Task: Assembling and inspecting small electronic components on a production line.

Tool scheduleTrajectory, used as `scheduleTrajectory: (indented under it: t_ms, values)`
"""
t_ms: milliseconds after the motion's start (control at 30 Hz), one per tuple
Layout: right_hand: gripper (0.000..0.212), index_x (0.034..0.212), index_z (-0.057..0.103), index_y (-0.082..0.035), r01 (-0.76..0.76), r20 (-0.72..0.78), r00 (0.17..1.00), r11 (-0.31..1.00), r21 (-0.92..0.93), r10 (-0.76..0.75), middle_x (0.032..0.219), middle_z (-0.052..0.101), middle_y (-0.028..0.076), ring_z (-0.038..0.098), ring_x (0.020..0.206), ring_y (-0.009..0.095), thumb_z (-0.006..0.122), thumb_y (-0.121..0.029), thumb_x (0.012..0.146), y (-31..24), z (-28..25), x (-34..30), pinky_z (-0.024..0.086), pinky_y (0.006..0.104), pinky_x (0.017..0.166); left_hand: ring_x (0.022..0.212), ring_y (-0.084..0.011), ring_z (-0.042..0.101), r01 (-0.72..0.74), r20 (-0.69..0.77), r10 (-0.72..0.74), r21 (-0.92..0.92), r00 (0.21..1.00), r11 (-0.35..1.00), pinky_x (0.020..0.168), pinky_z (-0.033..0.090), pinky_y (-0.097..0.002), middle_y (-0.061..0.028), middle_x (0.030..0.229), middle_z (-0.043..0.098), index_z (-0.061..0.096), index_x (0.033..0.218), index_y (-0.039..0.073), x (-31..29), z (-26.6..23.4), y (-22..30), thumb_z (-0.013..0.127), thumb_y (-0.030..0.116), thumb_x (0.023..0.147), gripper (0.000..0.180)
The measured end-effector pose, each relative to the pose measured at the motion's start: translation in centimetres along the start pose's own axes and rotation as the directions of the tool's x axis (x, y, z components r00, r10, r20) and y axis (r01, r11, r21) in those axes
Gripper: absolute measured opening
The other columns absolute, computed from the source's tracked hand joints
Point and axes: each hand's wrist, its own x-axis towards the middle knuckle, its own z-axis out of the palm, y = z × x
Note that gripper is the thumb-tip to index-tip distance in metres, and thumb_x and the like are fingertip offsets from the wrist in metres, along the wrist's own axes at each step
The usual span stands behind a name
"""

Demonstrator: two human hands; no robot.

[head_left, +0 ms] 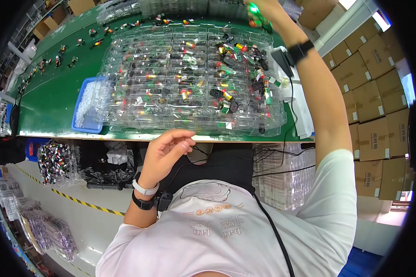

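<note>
My right hand (272,13) reaches to the far right of the table, partly cut off by the top edge of the view. It is closed on a small green circuit board (260,19), and a bright green light glows at its fingers. My left hand (164,152) is held in front of the table's near edge, thumb and fingers loosely apart, holding nothing. Beyond it lies a stack of clear plastic trays (189,121) whose compartments hold small electronic assemblies. More loose assemblies (229,60), with green boards, black round parts and red-yellow pieces, are heaped on the right of the trays.
A blue bin (74,124) of whitish small pieces touches the trays' left side. Scattered assemblies (58,61) lie on the green table (41,104). A black cable (292,101) hangs over the right edge. Cardboard boxes (374,138) are stacked at right; more trays (282,180) stand below.
</note>
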Motion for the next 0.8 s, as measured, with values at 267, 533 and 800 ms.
scheduleTrajectory:
  t_ms: [267,533,800]
  values:
    - [0.036,0.096,0.072,-0.002,-0.516,-0.426,0.845,0.286,-0.807,0.322,0.095,0.069,0.021,0.066,0.085,0.032,0.064,-0.036,0.087,7.1,-1.9,4.3,0.050,0.0504,0.073,0.090,-0.0133,0.064,0.104,-0.081,-0.093,0.140,0.992,0.985,0.082,0.052,-0.0266,-0.0088,0.101,0.067,0.063,0.115,-0.002,-3.0,-3.5,0.5,0.057,0.004,0.094,0.022]
    - [0.019,0.091,0.065,-0.001,0.087,0.198,0.963,0.489,-0.868,0.181,0.083,0.067,0.013,0.064,0.076,0.032,0.063,-0.019,0.086,-4.3,11.3,-9.1,0.050,0.0393,0.069,0.085,-0.0118,0.063,0.139,-0.398,-0.005,0.307,0.917,0.942,0.078,0.051,-0.0241,-0.0071,0.096,0.068,0.064,0.113,-0.001,-5.7,-11.8,0.8,0.056,0.007,0.096,0.021]
    - [0.020,0.080,0.069,-0.002,-0.004,0.186,0.949,0.603,-0.798,0.253,0.074,0.063,0.012,0.062,0.071,0.030,0.068,-0.022,0.083,-5.6,17.0,-15.4,0.049,0.0373,0.064,0.080,-0.0101,0.063,0.299,-0.594,0.193,0.626,0.781,0.720,0.073,0.049,-0.0227,-0.0043,0.090,0.069,0.067,0.111,0.001,-5.2,-19.4,0.3,0.058,0.016,0.096,0.023]
